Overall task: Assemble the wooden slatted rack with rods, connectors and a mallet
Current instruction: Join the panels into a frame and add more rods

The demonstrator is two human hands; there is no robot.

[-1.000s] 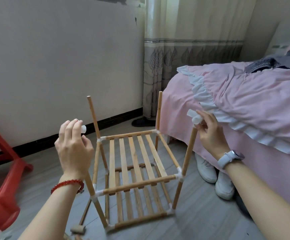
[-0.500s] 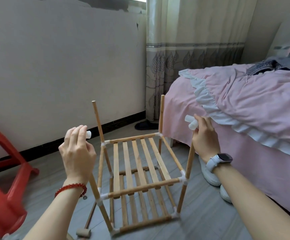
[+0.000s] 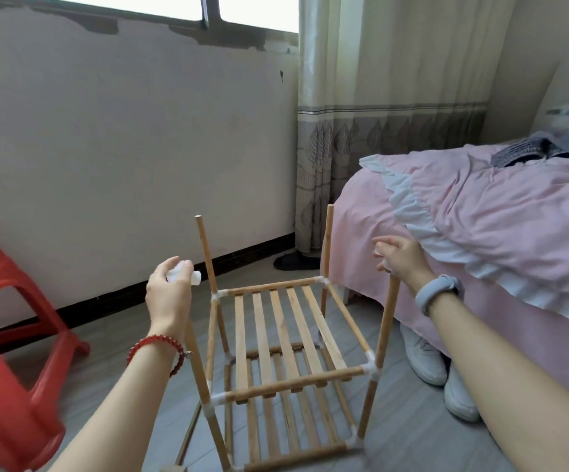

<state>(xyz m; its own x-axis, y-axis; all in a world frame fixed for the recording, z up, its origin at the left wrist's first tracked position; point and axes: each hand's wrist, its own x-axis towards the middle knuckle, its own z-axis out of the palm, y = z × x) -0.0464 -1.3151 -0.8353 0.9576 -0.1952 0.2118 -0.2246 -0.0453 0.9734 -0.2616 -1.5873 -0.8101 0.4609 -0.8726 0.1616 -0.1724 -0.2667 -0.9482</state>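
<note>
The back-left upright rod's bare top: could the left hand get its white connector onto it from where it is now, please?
Probably yes. The left hand holds the white connector just beside the back-left rod, slightly below its bare top, with nothing between them; it would only need to rise and move across.

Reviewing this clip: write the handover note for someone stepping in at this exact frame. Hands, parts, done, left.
Left hand: grips a white connector, held above the near-left post, not yet on it.
Right hand: fingers loosely spread at the top of the near-right post; something white under the palm, likely a connector, seating unclear.
Rack: stands on the floor, two slatted shelves joined, four posts upright.
Far posts: tops bare.
Done: lower two tiers.
Left: cap all post tops, add the top rods. Mallet is not clearly in view.
</note>
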